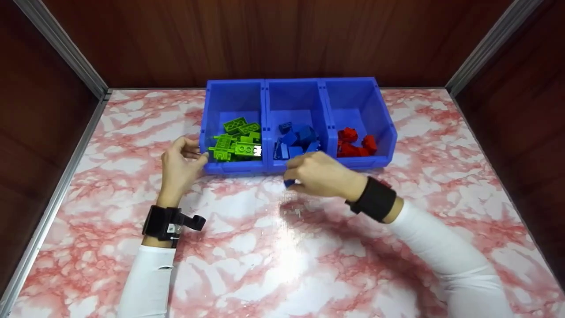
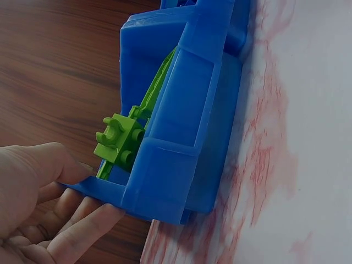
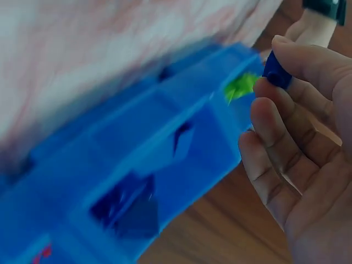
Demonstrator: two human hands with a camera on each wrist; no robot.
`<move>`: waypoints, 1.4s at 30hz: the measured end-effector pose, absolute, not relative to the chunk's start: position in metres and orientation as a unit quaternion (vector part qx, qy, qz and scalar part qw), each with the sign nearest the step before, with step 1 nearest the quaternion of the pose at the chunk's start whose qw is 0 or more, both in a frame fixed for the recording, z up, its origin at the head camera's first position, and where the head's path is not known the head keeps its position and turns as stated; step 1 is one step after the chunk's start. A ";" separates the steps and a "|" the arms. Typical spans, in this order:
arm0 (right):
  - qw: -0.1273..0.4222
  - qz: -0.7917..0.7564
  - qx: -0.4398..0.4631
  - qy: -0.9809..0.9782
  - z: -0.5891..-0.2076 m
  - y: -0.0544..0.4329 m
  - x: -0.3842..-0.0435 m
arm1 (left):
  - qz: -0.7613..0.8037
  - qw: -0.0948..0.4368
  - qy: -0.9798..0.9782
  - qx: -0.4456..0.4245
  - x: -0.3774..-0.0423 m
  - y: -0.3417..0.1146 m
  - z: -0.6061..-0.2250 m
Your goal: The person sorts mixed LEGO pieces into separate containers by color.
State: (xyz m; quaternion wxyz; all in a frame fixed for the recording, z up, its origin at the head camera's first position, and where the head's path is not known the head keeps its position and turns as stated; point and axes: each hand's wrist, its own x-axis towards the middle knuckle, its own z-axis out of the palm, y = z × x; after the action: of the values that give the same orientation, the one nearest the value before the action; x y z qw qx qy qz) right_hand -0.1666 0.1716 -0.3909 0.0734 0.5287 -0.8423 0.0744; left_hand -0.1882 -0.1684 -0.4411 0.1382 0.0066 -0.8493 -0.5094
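Note:
My left hand (image 1: 180, 170) grips the left side wall of the blue bin (image 1: 236, 168) holding green bricks (image 1: 240, 148); in the left wrist view its thumb (image 2: 58, 162) lies at the rim and its fingers are outside. Between thumb and forefinger, my right hand (image 1: 324, 176) pinches a small blue brick (image 3: 276, 71). In the head view this hand is just in front of the middle compartment, where more blue bricks (image 1: 298, 134) lie. The held brick is mostly covered by fingers there. Motion blurs the bins in the right wrist view.
Red bricks (image 1: 353, 143) lie in the right compartment (image 1: 388, 154), joined in a row with the other two. The bins stand on a red-and-white marbled tabletop (image 1: 238, 256), near a brown wood-look back wall (image 1: 282, 39). Brown panels with metal edge strips flank both sides.

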 end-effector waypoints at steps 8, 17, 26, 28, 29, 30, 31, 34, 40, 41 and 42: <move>0.106 0.042 0.470 -0.875 -0.381 0.193 -0.195 | -0.509 0.128 -0.851 0.006 -0.187 -0.168 -0.439; 0.084 0.034 0.406 -0.909 -0.393 0.203 -0.222 | -0.513 0.135 -0.847 0.005 -0.189 -0.167 -0.441; 0.101 0.054 0.401 -0.909 -0.401 0.204 -0.232 | -0.512 0.140 -0.847 0.007 -0.187 -0.167 -0.440; 0.113 0.066 0.405 -0.905 -0.401 0.205 -0.233 | -0.508 0.141 -0.850 0.006 -0.187 -0.167 -0.439; 0.118 0.072 0.407 -0.903 -0.402 0.206 -0.233 | -0.507 0.142 -0.850 0.006 -0.186 -0.167 -0.439; 0.122 0.079 0.410 -0.900 -0.402 0.206 -0.233 | -0.506 0.142 -0.851 0.006 -0.186 -0.167 -0.439; 0.127 0.085 0.413 -0.898 -0.402 0.207 -0.233 | -0.505 0.143 -0.851 0.006 -0.186 -0.167 -0.439; 0.142 0.103 0.417 -0.892 -0.400 0.211 -0.230 | -0.505 0.142 -0.851 0.006 -0.187 -0.167 -0.440; 0.168 0.157 0.409 -0.883 -0.394 0.222 -0.216 | -0.509 0.133 -0.850 0.012 -0.188 -0.168 -0.441; 0.174 0.166 0.405 -0.882 -0.393 0.225 -0.213 | -0.508 0.133 -0.851 0.012 -0.188 -0.168 -0.441; 0.180 0.173 0.401 -0.882 -0.392 0.227 -0.210 | -0.508 0.132 -0.851 0.012 -0.188 -0.168 -0.441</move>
State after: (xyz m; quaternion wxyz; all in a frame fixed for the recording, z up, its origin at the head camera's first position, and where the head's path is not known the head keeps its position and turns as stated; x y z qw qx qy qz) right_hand -0.2100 0.2274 -0.3922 0.1803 0.4009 -0.8815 0.1725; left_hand -0.1879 -0.1679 -0.4409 0.1324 0.0116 -0.8509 -0.5082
